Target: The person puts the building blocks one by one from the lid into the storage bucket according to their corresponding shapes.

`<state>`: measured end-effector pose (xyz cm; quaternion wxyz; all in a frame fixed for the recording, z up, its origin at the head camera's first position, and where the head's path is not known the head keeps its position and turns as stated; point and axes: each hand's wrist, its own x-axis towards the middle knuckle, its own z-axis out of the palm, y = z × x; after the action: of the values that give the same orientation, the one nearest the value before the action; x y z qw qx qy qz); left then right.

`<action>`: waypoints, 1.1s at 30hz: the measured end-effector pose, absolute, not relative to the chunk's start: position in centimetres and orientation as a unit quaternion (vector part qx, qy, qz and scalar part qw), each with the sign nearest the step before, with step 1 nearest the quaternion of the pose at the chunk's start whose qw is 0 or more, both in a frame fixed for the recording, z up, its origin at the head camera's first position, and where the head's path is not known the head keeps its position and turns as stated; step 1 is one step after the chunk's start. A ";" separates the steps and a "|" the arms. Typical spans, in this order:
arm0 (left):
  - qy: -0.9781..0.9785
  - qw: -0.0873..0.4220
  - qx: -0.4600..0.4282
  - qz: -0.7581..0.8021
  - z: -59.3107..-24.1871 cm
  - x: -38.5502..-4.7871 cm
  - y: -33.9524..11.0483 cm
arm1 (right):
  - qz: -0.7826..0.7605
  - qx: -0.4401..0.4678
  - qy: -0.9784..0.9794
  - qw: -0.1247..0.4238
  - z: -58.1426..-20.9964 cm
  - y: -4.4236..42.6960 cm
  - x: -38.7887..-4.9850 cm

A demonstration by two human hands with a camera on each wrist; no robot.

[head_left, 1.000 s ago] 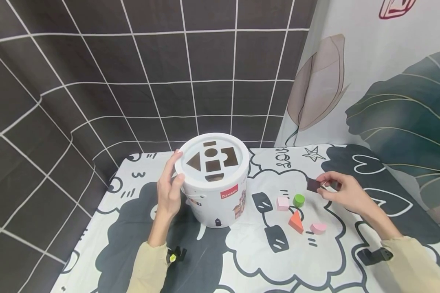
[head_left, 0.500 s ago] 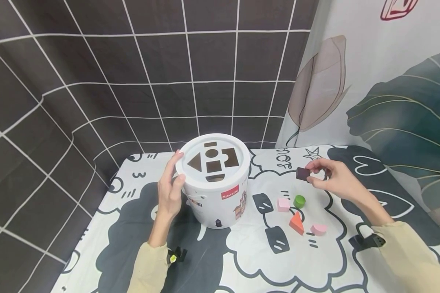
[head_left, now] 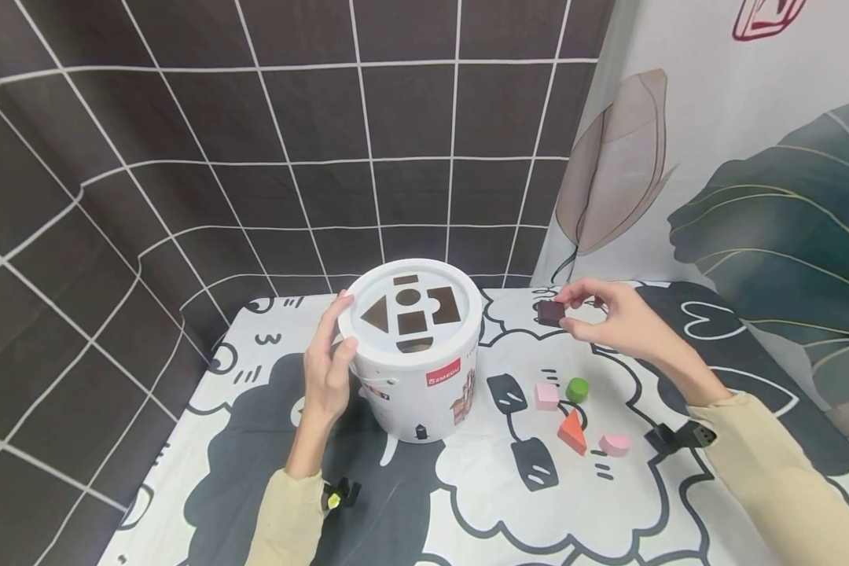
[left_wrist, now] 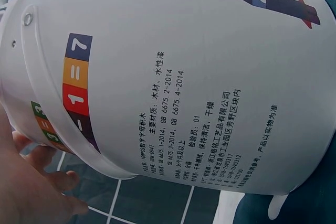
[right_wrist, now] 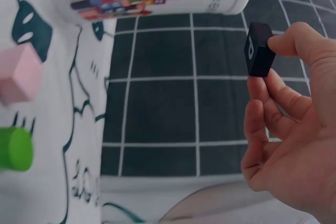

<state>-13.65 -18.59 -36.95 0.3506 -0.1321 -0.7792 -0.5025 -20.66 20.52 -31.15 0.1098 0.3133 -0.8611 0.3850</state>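
My left hand (head_left: 327,376) rests against the left side of a white bucket (head_left: 413,393), its fingers and thumb spread along the lid's rim without wrapping round it. Shape-cut holes, among them a triangle, a circle and a square, pierce the bucket's white lid (head_left: 368,334). Between thumb and fingers, my right hand (head_left: 611,318) pinches a dark block (head_left: 550,313), raised to the right of the bucket. In the right wrist view a pale mark shows on one face of this block (right_wrist: 258,51). Part of the left hand (left_wrist: 39,182) shows beside the bucket in the left wrist view.
On the patterned cloth (head_left: 509,519) lie a pink cube (head_left: 546,396), a green cylinder (head_left: 577,389), an orange triangular block (head_left: 572,432) and a pink rounded block (head_left: 614,445), right of the bucket. A dark gridded curtain (head_left: 417,118) hangs behind.
My right hand has moved left and farther back with the dark block, toward the bucket. The left hand and the bucket stay put.
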 end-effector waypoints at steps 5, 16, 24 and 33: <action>-0.778 0.352 -0.132 -0.504 -37.0 -13.6 -18.6 | 0.387 0.337 -0.852 0.104 -30.1 18.8 -21.2; -0.774 0.354 -0.138 -0.506 -37.0 -13.7 -18.5 | 0.396 0.376 -0.833 0.084 -28.1 15.5 -21.7; -0.774 0.354 -0.138 -0.507 -37.0 -13.7 -18.6 | 0.399 0.392 -0.827 0.061 -27.3 13.5 -21.9; -0.772 0.353 -0.140 -0.509 -36.8 -13.6 -18.5 | 0.409 0.424 -0.808 0.032 -26.4 10.8 -21.6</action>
<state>-13.55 -18.49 -36.84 0.3531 -0.1395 -0.7722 -0.5094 -21.62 10.83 -26.45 0.0317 0.4237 -0.8075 0.4090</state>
